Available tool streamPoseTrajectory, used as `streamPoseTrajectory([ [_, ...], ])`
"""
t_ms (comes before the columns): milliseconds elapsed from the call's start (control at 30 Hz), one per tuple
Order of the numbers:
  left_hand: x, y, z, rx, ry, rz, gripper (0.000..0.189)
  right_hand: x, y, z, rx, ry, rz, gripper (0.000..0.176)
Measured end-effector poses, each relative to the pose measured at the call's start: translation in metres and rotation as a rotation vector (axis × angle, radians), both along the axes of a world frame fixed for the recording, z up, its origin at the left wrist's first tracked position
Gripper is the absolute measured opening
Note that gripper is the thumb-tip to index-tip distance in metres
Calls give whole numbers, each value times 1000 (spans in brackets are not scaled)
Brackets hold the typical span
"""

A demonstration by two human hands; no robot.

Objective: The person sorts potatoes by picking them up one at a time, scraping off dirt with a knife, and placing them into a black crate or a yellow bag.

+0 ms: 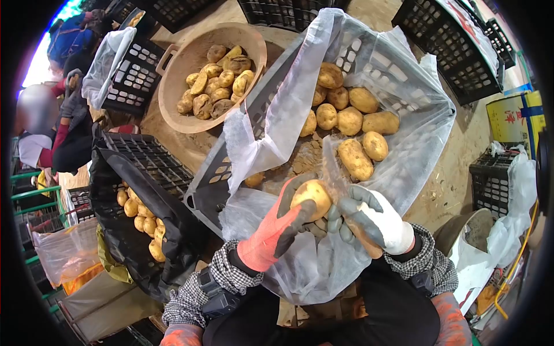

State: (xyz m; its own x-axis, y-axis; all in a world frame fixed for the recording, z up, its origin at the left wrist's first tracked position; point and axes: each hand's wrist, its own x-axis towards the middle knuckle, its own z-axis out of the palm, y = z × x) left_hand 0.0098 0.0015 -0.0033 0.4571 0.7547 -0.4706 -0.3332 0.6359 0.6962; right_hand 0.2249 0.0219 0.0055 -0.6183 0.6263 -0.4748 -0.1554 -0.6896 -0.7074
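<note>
Your left hand (277,226) grasps potato (312,198) over lined crate (218,168); right hand (376,222) fingers curled beside, hold unclear. Judged step: grading. Next: choose container.

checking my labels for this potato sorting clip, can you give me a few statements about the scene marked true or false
1. The left hand, in an orange-and-grey glove, holds a yellow potato. True.
2. The round tan plastic basin is empty. False: it holds a heap of potatoes.
3. The grey plastic crate, lined with a white plastic bag, has loose potatoes in it. True.
4. The right hand wears a blue glove. False: its glove is white and grey.
5. The black plastic crate on the left contains small potatoes. True.
</note>
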Motion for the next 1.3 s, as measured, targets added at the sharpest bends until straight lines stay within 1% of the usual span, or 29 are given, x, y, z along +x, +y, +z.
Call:
streamPoseTrajectory([
  [33,-1,-3,-1,22,34,-32,66,-3,-1,3,-65,-66,27,35],
  [67,-3,-6,-10,17,33,-29,66,-4,0,7,-69,-67,31,35],
  [133,-4,-5,-25,353,82,-103,62,-5,2,14,-34,-177,86,31],
  [167,-4,-9,-26,351,81,-100,62,-6,1,12,-36,-178,89,31],
  [233,1,-2,-1,-141,-54,72,57,-6,0,7,81,-187,156,30],
  [267,-2,-5,-13,-137,-52,76,57,-6,0,4,85,-185,160,30],
  [300,-8,-11,-35,394,370,-78,51,-5,0,1,211,-218,259,29],
  [333,-10,-11,-41,925,789,-239,46,-6,0,0,337,-251,355,28],
  [367,-11,-13,-42,926,791,-239,46,-8,2,9,213,-139,303,30],
  [400,-10,-10,-32,364,270,-104,46,-8,-1,7,217,-137,304,30],
  [433,-8,-6,-22,-198,-249,30,48,-7,-7,4,129,-112,136,31],
  [467,-5,-3,-12,-191,-248,27,48,-6,-9,1,41,-86,-31,33],
  [500,0,-1,-2,-160,-88,40,56,3,-2,-1,-25,-104,4,36],
  [533,4,-1,2,-130,71,56,65,3,-2,-1,-23,-107,8,36],
  [567,7,-3,1,-132,69,62,65,3,-3,0,-62,-66,-23,36],
  [633,11,-6,-3,-8,44,253,71,2,-4,3,-91,-30,-39,35],
  [767,8,-8,-4,50,96,193,70,-5,-4,11,-116,-101,-18,34],
  [833,8,-10,-18,409,434,158,69,-4,-2,9,0,-160,108,30],
  [867,7,-13,-19,408,434,157,69,-3,-2,7,-1,-160,108,30],
  [933,5,-13,-12,213,367,162,67,-2,0,4,163,-217,283,30],
  [967,5,-12,-10,213,367,161,67,-2,6,9,269,-217,448,31],
  [1033,5,-10,-7,342,539,60,68,-3,1,4,267,-205,398,33],
  [1067,6,-9,-6,340,537,59,68,-2,-2,2,269,-194,349,34],
  [1100,7,-8,-5,212,309,127,64,1,-6,4,188,-143,201,33],
  [1133,7,-7,-4,82,81,194,61,1,-6,4,190,-144,205,33],
  [1167,8,-6,-2,83,81,201,61,1,-5,4,60,-123,69,33],
  [1200,9,-5,-1,41,49,204,56,1,-4,4,-72,-100,-65,33],
  [1267,8,-4,-2,-2,23,205,52,0,-3,5,-23,-126,-35,32],
  [1300,7,-4,-4,82,76,157,51,-1,-3,7,-31,-157,25,32],
])
